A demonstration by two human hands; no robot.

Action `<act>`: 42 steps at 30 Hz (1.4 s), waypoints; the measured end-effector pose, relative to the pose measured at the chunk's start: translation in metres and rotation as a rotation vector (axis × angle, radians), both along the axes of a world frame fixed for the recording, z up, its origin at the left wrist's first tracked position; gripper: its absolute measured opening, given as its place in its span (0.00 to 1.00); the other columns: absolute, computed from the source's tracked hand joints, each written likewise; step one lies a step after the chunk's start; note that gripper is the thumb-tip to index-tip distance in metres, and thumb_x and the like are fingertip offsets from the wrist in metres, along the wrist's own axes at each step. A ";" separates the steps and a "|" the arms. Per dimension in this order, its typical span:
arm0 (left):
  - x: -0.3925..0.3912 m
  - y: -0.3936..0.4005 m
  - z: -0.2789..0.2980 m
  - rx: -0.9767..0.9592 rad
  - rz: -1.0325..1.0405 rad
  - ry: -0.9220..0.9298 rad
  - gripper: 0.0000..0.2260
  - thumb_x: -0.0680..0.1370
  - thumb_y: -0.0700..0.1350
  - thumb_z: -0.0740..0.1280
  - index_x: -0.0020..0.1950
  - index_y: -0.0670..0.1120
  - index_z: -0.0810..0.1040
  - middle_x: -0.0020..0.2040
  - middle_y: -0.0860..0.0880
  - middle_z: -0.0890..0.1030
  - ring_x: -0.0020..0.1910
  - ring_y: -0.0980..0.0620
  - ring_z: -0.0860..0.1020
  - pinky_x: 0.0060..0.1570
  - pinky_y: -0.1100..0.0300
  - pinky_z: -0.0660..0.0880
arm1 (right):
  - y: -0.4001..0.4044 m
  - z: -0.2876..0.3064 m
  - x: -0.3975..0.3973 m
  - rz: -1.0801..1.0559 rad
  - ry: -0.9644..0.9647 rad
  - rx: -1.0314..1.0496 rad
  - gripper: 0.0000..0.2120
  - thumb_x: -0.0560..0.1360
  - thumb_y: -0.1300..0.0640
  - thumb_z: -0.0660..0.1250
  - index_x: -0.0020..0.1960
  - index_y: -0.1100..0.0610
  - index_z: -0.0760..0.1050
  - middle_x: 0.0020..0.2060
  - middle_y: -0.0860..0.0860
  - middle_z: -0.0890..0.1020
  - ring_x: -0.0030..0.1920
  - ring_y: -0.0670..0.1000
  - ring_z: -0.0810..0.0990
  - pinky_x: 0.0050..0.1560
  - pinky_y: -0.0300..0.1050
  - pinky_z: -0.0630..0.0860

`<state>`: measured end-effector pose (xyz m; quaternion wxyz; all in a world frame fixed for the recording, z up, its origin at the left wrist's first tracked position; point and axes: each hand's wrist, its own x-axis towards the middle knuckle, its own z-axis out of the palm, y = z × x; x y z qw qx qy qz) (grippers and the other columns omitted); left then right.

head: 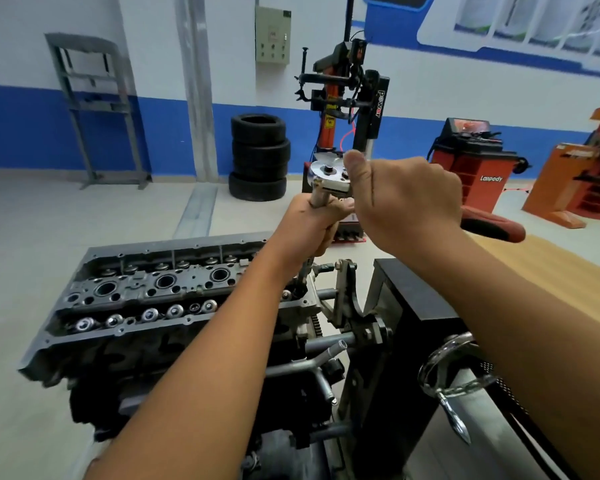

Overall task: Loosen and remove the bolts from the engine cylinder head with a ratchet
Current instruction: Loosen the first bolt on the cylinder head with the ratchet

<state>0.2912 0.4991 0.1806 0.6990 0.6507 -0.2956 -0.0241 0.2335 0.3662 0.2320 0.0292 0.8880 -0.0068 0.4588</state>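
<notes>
The engine cylinder head point(146, 292) lies open-topped on a stand, left of centre, with spark plug wells and valve springs showing. A ratchet point(329, 176) with a round chrome head and a red-and-black handle point(492, 225) is held high above the head's right end. My right hand point(406, 199) grips the ratchet near its head, thumb up against it. My left hand point(312, 223) is closed around the long extension bar point(317, 199) that runs down from the ratchet to the head's right end. The socket and bolt are hidden behind my left wrist.
The black engine stand point(406, 327) with its chrome crank handle point(451, 372) stands at the right. Beyond are stacked tyres point(258, 157), a tyre changer point(347, 98), a red wheel balancer point(471, 161) and an orange rack point(579, 174). A grey frame point(90, 105) leans on the blue-and-white wall.
</notes>
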 end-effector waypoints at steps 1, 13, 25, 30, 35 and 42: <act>-0.001 0.000 -0.001 -0.014 0.014 0.001 0.18 0.77 0.50 0.67 0.26 0.53 0.72 0.24 0.49 0.65 0.22 0.52 0.60 0.25 0.63 0.60 | 0.003 0.002 0.003 0.014 -0.007 -0.020 0.32 0.85 0.37 0.42 0.32 0.54 0.67 0.25 0.48 0.64 0.29 0.58 0.66 0.31 0.44 0.50; 0.011 -0.011 0.000 -0.133 0.129 0.011 0.25 0.81 0.38 0.65 0.26 0.56 0.81 0.22 0.58 0.72 0.20 0.60 0.68 0.23 0.68 0.64 | 0.011 0.010 0.038 -0.004 -0.094 -0.063 0.25 0.83 0.46 0.49 0.34 0.55 0.74 0.28 0.54 0.73 0.30 0.60 0.74 0.34 0.46 0.62; 0.019 -0.018 -0.006 -0.245 0.190 -0.049 0.21 0.81 0.35 0.67 0.31 0.52 0.79 0.26 0.60 0.75 0.27 0.63 0.70 0.31 0.68 0.69 | 0.005 0.015 0.010 0.009 0.092 -0.071 0.27 0.83 0.39 0.44 0.31 0.51 0.62 0.26 0.46 0.67 0.31 0.57 0.72 0.30 0.43 0.53; 0.022 -0.014 0.002 -0.136 0.211 0.101 0.15 0.84 0.41 0.67 0.37 0.50 0.75 0.22 0.59 0.71 0.21 0.61 0.69 0.29 0.61 0.64 | -0.059 -0.002 -0.044 -0.290 0.199 -0.125 0.12 0.80 0.40 0.62 0.49 0.48 0.71 0.35 0.46 0.72 0.35 0.55 0.75 0.32 0.44 0.64; 0.021 -0.006 0.031 -0.047 -0.017 -0.028 0.09 0.75 0.31 0.72 0.42 0.45 0.81 0.28 0.56 0.77 0.25 0.60 0.74 0.26 0.64 0.70 | -0.057 0.002 -0.031 -0.486 0.315 0.139 0.16 0.78 0.41 0.63 0.38 0.51 0.71 0.33 0.51 0.75 0.31 0.53 0.72 0.32 0.44 0.66; 0.033 0.013 0.033 -0.050 -0.159 0.104 0.20 0.78 0.37 0.71 0.27 0.50 0.79 0.24 0.52 0.61 0.24 0.52 0.55 0.26 0.61 0.54 | -0.043 0.037 -0.002 -0.368 0.264 -0.096 0.20 0.76 0.36 0.63 0.40 0.53 0.74 0.33 0.51 0.75 0.34 0.56 0.76 0.34 0.45 0.74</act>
